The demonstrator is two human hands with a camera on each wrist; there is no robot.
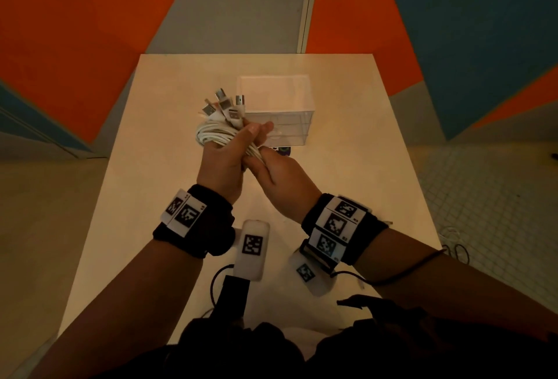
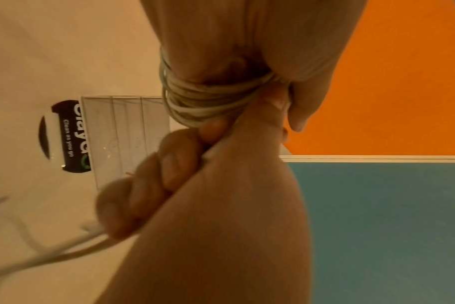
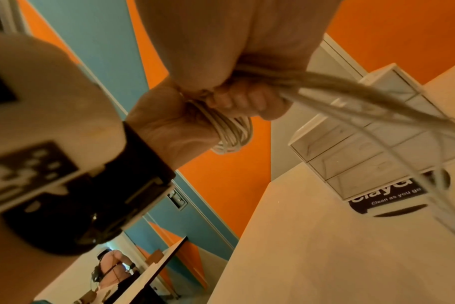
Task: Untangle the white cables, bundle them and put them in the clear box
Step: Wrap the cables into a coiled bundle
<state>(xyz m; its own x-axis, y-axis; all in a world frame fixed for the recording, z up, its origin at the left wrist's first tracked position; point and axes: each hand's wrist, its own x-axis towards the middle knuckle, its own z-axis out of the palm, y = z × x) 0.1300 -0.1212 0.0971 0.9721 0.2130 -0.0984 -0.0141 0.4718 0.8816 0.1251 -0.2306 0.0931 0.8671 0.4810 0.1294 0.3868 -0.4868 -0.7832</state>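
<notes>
Above the table my left hand [image 1: 238, 140] grips a coil of white cables [image 1: 211, 134], whose USB plugs [image 1: 225, 105] stick up beyond my fingers. Just to its right, my right hand [image 1: 262, 164] grips the cable strands [image 1: 255, 152] that run out of the coil. In the left wrist view the coil [image 2: 203, 98] wraps under my left hand [image 2: 273, 88], and the right hand's fingers [image 2: 166, 170] curl round a strand. In the right wrist view loose strands [image 3: 377, 100] trail from my right hand [image 3: 247, 100] toward the clear box [image 3: 364, 144]. The clear box [image 1: 277, 107] stands on the table behind my hands.
A pale table [image 1: 151, 197] carries the box and a black round sticker [image 1: 283, 150] beside it. Orange and blue wall panels [image 1: 75, 31] surround the table. White tracking tags [image 1: 252, 248] hang from my wrists. Another person at a desk [image 3: 112, 267] shows far off.
</notes>
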